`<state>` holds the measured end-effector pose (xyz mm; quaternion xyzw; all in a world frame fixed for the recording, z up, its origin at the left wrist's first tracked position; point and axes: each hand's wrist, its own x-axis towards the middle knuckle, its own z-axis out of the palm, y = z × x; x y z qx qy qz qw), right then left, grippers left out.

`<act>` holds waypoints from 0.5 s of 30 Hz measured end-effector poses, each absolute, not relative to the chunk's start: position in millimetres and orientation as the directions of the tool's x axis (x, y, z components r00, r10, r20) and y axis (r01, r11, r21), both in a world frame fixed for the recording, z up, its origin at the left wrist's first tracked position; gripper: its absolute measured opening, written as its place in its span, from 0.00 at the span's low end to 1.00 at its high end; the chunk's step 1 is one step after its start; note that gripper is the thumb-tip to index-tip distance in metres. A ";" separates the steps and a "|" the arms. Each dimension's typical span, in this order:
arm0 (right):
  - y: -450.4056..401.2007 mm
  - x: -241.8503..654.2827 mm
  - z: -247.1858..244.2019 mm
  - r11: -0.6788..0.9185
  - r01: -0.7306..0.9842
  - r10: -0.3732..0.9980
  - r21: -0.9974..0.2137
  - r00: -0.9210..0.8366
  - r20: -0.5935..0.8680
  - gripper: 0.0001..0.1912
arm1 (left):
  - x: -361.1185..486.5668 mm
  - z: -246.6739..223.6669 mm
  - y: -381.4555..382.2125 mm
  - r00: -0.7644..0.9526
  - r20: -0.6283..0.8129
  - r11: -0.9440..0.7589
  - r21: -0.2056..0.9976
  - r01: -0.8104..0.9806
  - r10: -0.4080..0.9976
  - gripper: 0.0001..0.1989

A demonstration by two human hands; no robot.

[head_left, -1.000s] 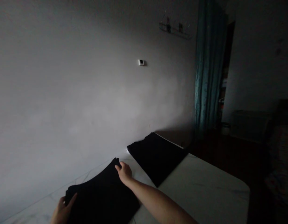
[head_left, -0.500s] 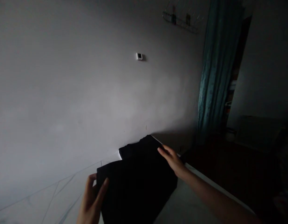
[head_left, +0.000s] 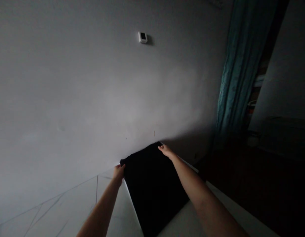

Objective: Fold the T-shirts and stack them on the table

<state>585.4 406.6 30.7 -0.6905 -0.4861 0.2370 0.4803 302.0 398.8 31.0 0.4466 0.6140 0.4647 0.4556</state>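
Note:
A black cloth (head_left: pixel 154 184) lies spread over a flat panel with a thin white edge (head_left: pixel 132 201). Its far edge comes up against the wall. My left hand (head_left: pixel 119 173) is closed on the cloth's far left corner, the thumb on the near side. At the far right corner, my right hand (head_left: pixel 165 151) pinches the cloth with fingers curled. Both arms reach forward, and the right forearm covers part of the cloth's right side. It is too dark to tell what kind of garment or fabric piece this is.
Behind the cloth rises a pale wall (head_left: pixel 93 98) carrying a small white device with a dark screen (head_left: pixel 142 37). White, grey-veined panels (head_left: pixel 48 214) run along the lower left. A teal curtain (head_left: pixel 237 72) hangs at the right, beside a dark floor (head_left: pixel 253 184).
My left hand has moved forward and right to the far left corner, carrying the folded-over part, so the cloth lies flatter. My right hand has shifted toward the far right corner. The view has tilted down.

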 end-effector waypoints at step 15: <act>332.0 631.4 -1.3 -0.141 0.708 0.937 -0.692 0.320 0.137 0.10 | 296.2 -17.3 318.0 -0.009 -0.139 0.136 0.956 0.261 0.990 0.28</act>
